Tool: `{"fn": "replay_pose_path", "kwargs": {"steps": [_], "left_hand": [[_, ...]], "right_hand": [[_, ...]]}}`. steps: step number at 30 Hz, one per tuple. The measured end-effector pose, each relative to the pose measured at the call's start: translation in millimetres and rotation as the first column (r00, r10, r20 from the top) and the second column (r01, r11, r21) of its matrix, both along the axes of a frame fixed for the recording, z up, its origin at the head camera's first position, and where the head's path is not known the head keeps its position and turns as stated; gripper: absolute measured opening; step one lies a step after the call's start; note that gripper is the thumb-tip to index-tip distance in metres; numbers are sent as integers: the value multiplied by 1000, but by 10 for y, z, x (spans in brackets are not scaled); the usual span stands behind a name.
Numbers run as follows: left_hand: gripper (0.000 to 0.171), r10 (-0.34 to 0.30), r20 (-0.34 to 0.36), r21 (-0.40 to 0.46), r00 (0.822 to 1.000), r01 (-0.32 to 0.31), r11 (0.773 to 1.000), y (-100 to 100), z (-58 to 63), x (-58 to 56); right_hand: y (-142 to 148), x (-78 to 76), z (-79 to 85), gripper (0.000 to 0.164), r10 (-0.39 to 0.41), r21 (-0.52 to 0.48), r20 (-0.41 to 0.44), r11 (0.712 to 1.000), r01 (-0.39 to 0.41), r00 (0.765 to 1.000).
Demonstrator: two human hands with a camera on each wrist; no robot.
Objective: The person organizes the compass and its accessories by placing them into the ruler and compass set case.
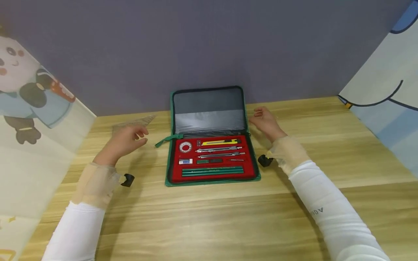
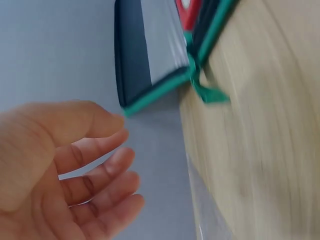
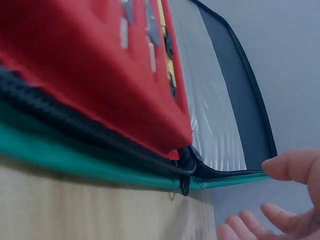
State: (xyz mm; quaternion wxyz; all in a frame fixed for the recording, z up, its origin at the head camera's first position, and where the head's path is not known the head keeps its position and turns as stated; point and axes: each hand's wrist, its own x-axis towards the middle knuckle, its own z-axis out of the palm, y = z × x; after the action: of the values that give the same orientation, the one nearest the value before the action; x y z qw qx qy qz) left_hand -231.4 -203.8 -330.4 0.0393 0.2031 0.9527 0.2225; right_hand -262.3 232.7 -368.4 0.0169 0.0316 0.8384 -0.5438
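Note:
A green zip-up drawing-set case point(image 1: 168, 181) lies unfolded on the table, its lid point(image 1: 209, 99) propped against the grey wall. Its red tray point(image 1: 249, 170) holds a yellow utility knife point(image 1: 213, 143), metal compasses point(image 1: 218, 149), a white eraser point(image 1: 185, 161), green pencils point(image 1: 212, 173) and a round white ring point(image 1: 181, 146). My left hand point(image 1: 125, 142), fingers loosely bent and holding nothing, hovers left of the case, near a clear set square point(image 1: 143, 120). Beside the lid's right edge is my right hand point(image 1: 267, 125); its thumb point(image 3: 290, 166) appears at the lid's corner, and contact is unclear.
The wooden table point(image 1: 209, 217) extends in front and to both sides of the case. A grey wall point(image 1: 209, 43) stands directly behind it. Cartoon-printed panels point(image 1: 42, 127) flank the table. A green zip-pull strap point(image 1: 168, 138) sticks out from the case's left side.

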Motion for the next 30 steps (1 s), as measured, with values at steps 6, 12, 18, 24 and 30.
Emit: {"fn": "replay_pose_path", "kwargs": {"steps": [6, 12, 18, 24, 30], "left_hand": [[29, 88, 30, -1, 996, -88, 996, -265, -22, -158], [44, 209, 130, -44, 969, -205, 978, -562, -107, -340], [50, 338, 189, -61, 922, -333, 941, -744, -229, -432], [32, 434, 211, -58, 876, -432, 900, -758, -368, -485], [25, 484, 165, -77, 859, -479, 875, -700, -393, -490]], "right_hand": [[-19, -77, -19, 54, 43, -83, 54, 996, -38, 998], [-24, -122, -71, 50, 55, -154, 61, 987, -45, 997], [-33, -122, -105, 46, 46, -146, 56, 989, -38, 997], [-26, -123, -132, 45, 18, -132, 49, 991, -11, 999], [-28, -132, -168, 44, 21, -131, 44, 991, -15, 999]]}}
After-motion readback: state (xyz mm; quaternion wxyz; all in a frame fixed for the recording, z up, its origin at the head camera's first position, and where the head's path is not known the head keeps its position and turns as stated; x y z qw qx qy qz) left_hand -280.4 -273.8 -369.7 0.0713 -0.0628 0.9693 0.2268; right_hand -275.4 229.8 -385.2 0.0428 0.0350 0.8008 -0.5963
